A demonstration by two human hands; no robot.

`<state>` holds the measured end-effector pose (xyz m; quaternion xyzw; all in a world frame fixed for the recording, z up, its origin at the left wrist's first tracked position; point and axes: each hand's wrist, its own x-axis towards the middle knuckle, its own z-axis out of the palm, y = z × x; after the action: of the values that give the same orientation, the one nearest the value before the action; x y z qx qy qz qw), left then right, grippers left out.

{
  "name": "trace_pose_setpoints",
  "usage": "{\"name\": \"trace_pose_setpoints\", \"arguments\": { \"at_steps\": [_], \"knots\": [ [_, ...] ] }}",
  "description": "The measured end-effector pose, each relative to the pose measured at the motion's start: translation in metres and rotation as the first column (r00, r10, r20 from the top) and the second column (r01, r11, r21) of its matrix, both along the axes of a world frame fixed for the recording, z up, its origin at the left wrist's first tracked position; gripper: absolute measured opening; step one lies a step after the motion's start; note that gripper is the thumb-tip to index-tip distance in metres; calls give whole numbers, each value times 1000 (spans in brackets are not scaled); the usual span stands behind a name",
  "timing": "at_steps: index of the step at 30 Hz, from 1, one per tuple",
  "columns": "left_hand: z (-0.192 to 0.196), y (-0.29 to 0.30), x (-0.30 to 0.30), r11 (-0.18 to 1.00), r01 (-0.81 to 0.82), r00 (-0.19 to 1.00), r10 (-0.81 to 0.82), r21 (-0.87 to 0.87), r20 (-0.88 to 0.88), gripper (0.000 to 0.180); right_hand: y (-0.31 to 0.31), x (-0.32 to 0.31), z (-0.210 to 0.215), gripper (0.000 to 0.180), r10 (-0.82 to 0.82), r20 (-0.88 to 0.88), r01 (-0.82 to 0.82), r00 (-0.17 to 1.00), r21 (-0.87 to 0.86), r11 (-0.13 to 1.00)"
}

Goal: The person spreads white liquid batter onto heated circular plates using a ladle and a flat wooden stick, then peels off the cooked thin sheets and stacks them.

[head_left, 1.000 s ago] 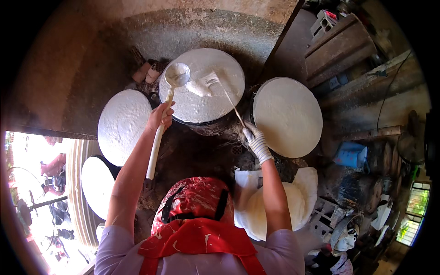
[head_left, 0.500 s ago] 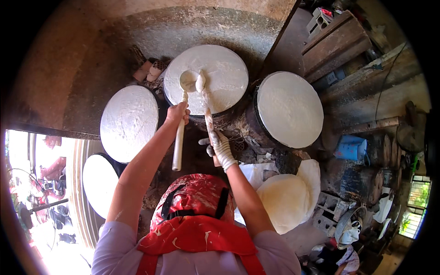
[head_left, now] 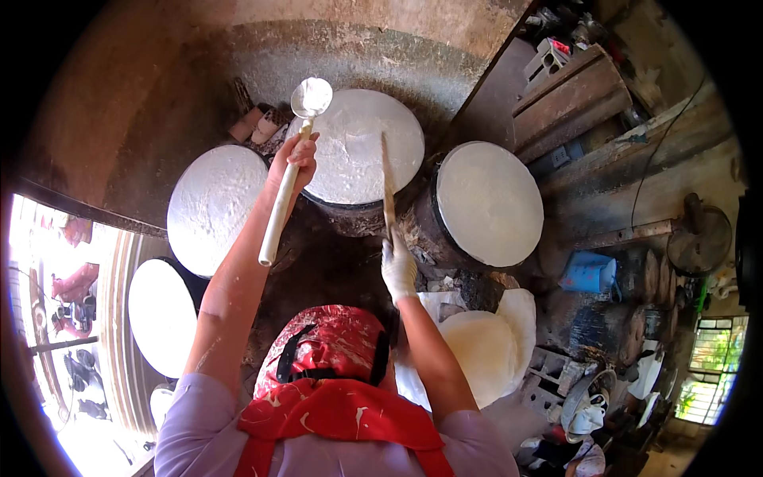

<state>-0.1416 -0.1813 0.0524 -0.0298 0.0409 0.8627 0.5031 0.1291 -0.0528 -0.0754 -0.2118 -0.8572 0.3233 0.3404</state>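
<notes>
My left hand [head_left: 294, 159] is closed around the pale, tube-like handle of a ladle [head_left: 311, 96]. The ladle's round bowl, coated with white, is up at the far left rim of the middle round white top [head_left: 350, 171]. In a whitish glove, my right hand [head_left: 398, 266] grips the near end of a long, batter-smeared wooden stick [head_left: 388, 187]. The stick reaches away from me over the same white top, its thin far end near the middle of it. Whether that end touches the surface I cannot tell. The white top looks wet and slightly uneven.
More round white tops stand at left [head_left: 216, 208], right [head_left: 489, 204] and lower left [head_left: 161, 318]. Beside my right forearm lie pale round sheets [head_left: 477, 358] on white cloth. A blue bucket [head_left: 588, 273] and concrete blocks [head_left: 548, 370] are farther right. A stained wall [head_left: 342, 56] curves behind.
The ladle has risen off the middle white top and moved toward its far left rim. The stick's far end has shifted right, and my right hand has moved slightly right. The view has shifted a little.
</notes>
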Motion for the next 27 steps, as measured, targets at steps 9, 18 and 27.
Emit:
{"name": "trace_pose_setpoints", "arguments": {
  "at_steps": [9, 18, 27],
  "knots": [
    [-1, -72, 114, 994, -97, 994, 94, 59, 50, 39, 18, -34, 42, 40, 322, 314, -283, 893, -165, 945],
    [-24, -162, 244, 941, -338, 924, 336, -22, 182, 44, -3, 5, 5, 42, 239, 163, -220, 957, -123, 968],
    [-35, -242, 304, 691, -515, 835, 537, -507, -115, 42, -188, 56, 141, 37, 869, -71, -119, 490, -993, -14]
  ]
}}
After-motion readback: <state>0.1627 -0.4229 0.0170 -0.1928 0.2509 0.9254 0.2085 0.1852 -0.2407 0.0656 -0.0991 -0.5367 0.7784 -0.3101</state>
